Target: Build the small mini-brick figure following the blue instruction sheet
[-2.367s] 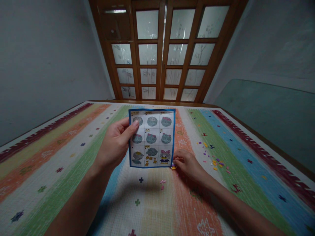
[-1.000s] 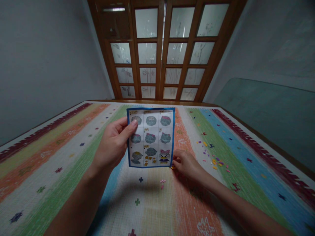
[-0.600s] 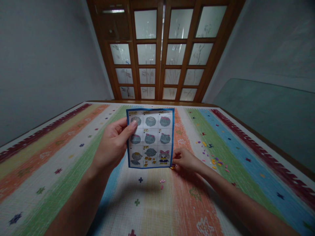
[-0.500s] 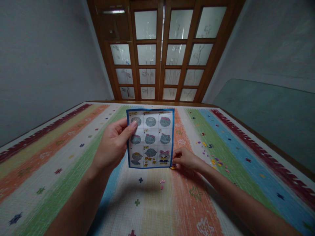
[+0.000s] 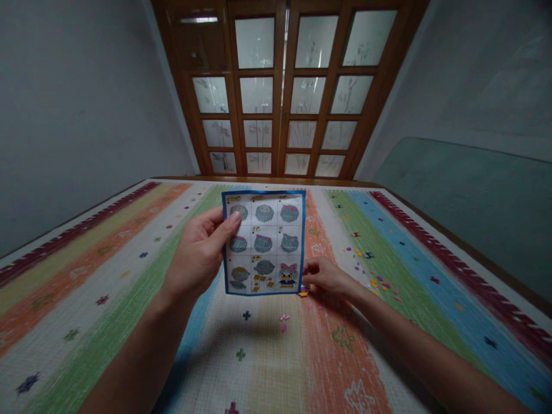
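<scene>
Instruction sheet (image 5: 264,242): one square of thin printed paper with a blue border and a three-by-three grid of small build pictures, held upright above the striped cloth (image 5: 107,287), printed face to the camera. Judged light, limp and easily creased; it would handle best pinched at an edge or corner, clear of the print, and would likely flop if gripped low. Left hand (image 5: 199,259): closed on the sheet's left edge, thumb across the front near the upper-left picture, the other digits behind the paper. Right hand (image 5: 328,277): down on the cloth just beside the sheet's lower right corner, curled low with the thumb and forefinger drawn together; whether it has a piece between them cannot be told, as the tips are small and dark. Small orange piece (image 5: 303,294): on the cloth, just at the right hand's tips, under the sheet's corner. Pink pieces (image 5: 284,318): two or three tiny bits on the cloth below the sheet, apart from both hands. Loose pieces (image 5: 379,282): a scatter of yellow, purple and pink bits further right on the green stripe, near the right wrist; judged hard, light and fiddly to pick up.
</scene>
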`<state>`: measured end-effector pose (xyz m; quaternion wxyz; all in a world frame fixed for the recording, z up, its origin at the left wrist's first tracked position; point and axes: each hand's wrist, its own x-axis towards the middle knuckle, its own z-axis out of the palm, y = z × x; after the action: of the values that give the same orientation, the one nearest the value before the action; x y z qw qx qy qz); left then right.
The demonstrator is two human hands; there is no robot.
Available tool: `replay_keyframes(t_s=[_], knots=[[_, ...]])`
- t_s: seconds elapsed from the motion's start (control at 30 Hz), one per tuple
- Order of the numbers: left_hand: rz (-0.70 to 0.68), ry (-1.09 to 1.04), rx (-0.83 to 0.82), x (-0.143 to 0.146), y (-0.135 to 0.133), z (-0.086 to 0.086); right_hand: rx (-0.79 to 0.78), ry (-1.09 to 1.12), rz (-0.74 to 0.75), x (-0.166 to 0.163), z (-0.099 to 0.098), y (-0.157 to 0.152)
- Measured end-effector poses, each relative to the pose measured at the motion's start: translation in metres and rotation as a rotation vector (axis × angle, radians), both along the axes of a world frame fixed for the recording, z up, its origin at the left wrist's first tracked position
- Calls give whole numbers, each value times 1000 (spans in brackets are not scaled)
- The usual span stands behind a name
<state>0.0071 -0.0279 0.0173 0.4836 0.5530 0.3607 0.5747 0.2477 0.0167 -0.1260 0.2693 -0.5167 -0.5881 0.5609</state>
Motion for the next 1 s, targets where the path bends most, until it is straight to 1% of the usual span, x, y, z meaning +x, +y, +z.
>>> replay_keyframes(t_s=[0.1,0.17,0.23,0.27,0.33,0.4,0.47,0.57,0.77,0.87,1.0], knots=[[-15,-13,-7,0,0,0,45,11,-36,2,4,-4],[-18,-23,-5,0,0,0,144,17,-87,6,8,-9],[-11,-29,0,1,0,1,275,-41,-97,12,13,-17],[-8,-29,0,1,0,1,334,-103,-62,15,15,-22],[-3,-22,-6,3,1,2,423,-237,69,20,17,-33],[1,-13,-12,3,1,1,484,-324,186,23,15,-43],[2,-10,-11,3,1,1,529,-382,255,24,11,-50],[-7,-21,-3,3,1,-1,580,-432,288,25,1,-54],[5,23,-12,3,2,-1,677,-440,296,27,-18,-51],[9,24,-12,3,1,0,668,-431,280,28,-19,-53],[-9,4,-6,3,2,-2,588,-397,229,26,-13,-55]])
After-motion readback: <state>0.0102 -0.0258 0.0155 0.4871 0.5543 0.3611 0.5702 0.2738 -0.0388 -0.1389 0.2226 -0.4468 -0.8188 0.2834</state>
